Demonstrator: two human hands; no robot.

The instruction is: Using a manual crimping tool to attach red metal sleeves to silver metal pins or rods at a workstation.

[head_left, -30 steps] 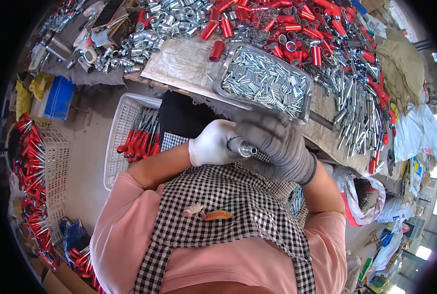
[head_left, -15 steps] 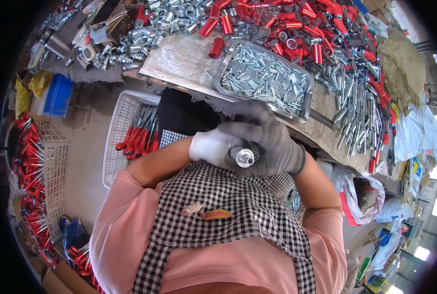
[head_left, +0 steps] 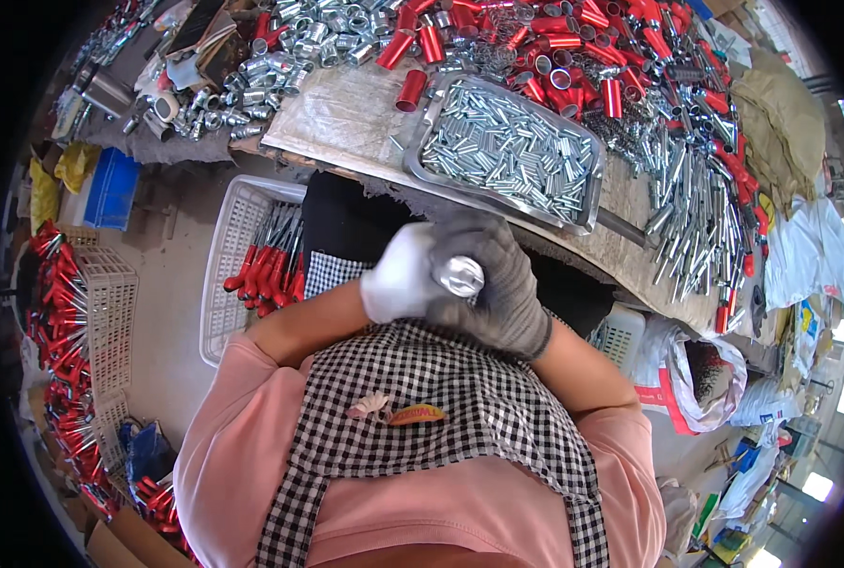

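Nearest to us was a pink shirt (head_left: 441, 502) under a black-and-white checked apron (head_left: 393, 374), which bore a small yellow patch. Just beyond the apron, in front of the chest, both gloved hands met around a silver metal part (head_left: 461, 276), its shiny round end turned up toward us. The right hand (head_left: 495, 284), in a grey glove, had its fingers curled closely about the part. The left hand (head_left: 398, 276), in white, pressed in from the other side — its fingers were blurred and partly hidden, so we could not tell how far they closed or whether they gripped.

To the left we saw a white basket (head_left: 215, 284) holding red-handled tools (head_left: 268, 275), and farther left a taller basket (head_left: 109, 331) beside a heap of more red handles.

Past the hands lay the desk (head_left: 332, 118). Near its front edge a metal tray (head_left: 416, 161) was filled with short silver pins (head_left: 507, 147), with a red tube (head_left: 411, 90) just beside it. Long thin rods (head_left: 701, 237) lay to its right. Farther back we saw silver rings (head_left: 332, 40) and a pile of red pieces (head_left: 564, 52).
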